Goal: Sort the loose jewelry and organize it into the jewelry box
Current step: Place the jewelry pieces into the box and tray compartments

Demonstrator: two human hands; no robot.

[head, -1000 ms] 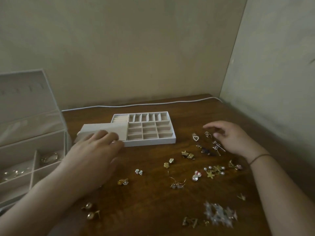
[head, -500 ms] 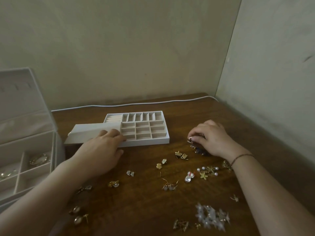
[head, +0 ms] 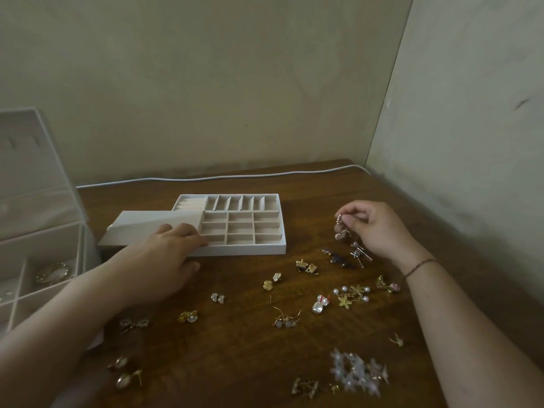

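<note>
Since half a second ago, the right hand [head: 374,228] has lifted off the table with a small rose-gold earring [head: 341,229] pinched between thumb and fingertips; the piece now dangles clear of the wood, to the right of the divided tray [head: 244,250]. Its fingers are curled round the top of the earring, and a thin dark bracelet [head: 422,265] circles that wrist. The left hand [head: 164,260] has stayed at the tray's front left corner, fingers laid fairly straight across the flat cover panel [head: 147,226] that lies askew over the tray's left part, thumb down beside the tray's front wall; it holds nothing.

The tray's open compartments look bare, with ring rolls at its rear left. Just right of the tray, under the raised earring, lie silvery pin-like studs [head: 360,254] and a dark piece [head: 338,257]. In front of the tray sit gold clip earrings [head: 306,266], small gold flower studs [head: 272,281], a pearl-and-gold flower cluster [head: 353,294], gold hoops with pale beads [head: 285,318] and a blurred white flower piece [head: 357,373] nearest the camera. Left of the tray stands the open jewelry box [head: 38,240], with a gold-rimmed item [head: 54,273] in one of its sections. Behind the tray a white cable [head: 223,178] runs along the wooden table [head: 235,348] at the wall.
</note>
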